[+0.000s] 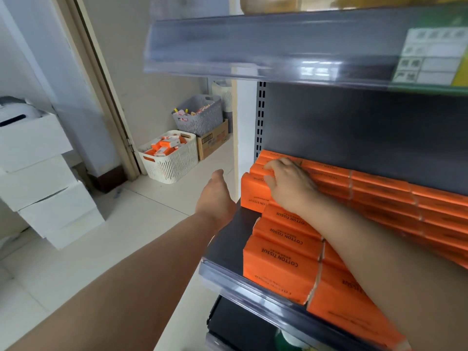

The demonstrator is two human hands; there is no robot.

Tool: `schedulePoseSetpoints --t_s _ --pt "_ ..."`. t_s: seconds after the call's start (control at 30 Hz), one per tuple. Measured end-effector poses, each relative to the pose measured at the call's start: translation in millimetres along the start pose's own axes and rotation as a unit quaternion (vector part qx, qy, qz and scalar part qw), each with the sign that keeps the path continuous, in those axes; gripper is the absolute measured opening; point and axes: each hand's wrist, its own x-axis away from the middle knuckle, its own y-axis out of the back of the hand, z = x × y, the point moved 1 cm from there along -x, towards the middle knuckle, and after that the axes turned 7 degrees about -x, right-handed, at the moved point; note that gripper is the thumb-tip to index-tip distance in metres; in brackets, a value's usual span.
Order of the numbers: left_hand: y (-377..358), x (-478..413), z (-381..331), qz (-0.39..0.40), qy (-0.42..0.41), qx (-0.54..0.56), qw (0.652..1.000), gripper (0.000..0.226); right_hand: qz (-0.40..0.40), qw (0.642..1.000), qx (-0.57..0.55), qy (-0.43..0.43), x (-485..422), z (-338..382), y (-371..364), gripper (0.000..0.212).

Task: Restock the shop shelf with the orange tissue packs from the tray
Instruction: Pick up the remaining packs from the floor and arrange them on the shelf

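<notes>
The top orange tissue pack (276,155) at the back of the shelf (228,239) is held by the right hand (288,184). Its fingers (269,171) are bent over the pack's end, likely to set it straight. The left hand (215,198) is held out beside the shelf. Its fingers are hidden, so nothing can be told of them.

Bright orange tissue packs (278,259) with black lettering at lower right, on a dark grey shelf (222,247); centre-left, a white slatted basket (172,163) of orange-and-white boxes, a grey lattice basket (200,117), a brown cardboard box (212,143).
</notes>
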Motion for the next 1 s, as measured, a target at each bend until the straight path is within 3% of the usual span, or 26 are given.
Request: schedulePoseSetpoints --t_s 0.23,0.47,0.6,0.77,1.0 --pt "35.7 70.2 54.3 -0.002 0.033 -0.022 0.999 0.066 0.024 0.998 -0.014 0.055 51.6 60.2 -22.4 0.035" --pt "44.6 183.6 167.4 0.022 0.100 -0.054 0.993 0.054 0.064 0.986 -0.059 0.141 147.7 138.4 -85.8 0.032" --pt "31.9 249.2 247.3 0.070 0.163 -0.078 0.981 0.050 0.184 0.972 -0.077 0.124 215.4 166.6 -162.4 0.034" --pt "0.6 324.6 340.8 0.174 0.266 -0.114 0.941 0.052 0.351 0.932 -0.038 0.080 306.6 167.2 -262.6 0.034" --pt "-50.4 374.4 418.9 0.316 0.285 -0.182 0.886 0.048 0.498 0.864 0.048 0.047 361.3 139.3 -349.6 0.037"
